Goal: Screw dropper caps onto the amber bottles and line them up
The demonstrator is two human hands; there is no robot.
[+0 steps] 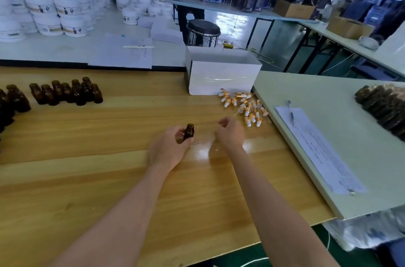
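My left hand [173, 146] is wrapped around one small amber glass bottle [189, 132], thumb and fingers curled round its lower body. The bottle stands upright, its neck open and uncapped, just above the yellow wooden tabletop [87, 179] near the middle of the view.

My right hand [230, 133] hovers just beside it, a little apart, fingers loosely curled. I see nothing held in it, though the hand is a touch blurred.

Beyond my right hand lies the heap of dropper caps with gold collars and white rubber bulbs [245, 107], scattered in a loose pile. They sit against the edge of the pale green board [328, 179] and just in front of the open white cardboard box [223, 71].

Off to the left, well apart from my hands, a cluster of uncapped amber bottles [68, 92] stands upright and close together, with a few more dark bottles [13, 100] at the far left edge.

On the pale board to my right lies a printed paper sheet [317, 148], with a pen [291, 112] resting on its upper end.
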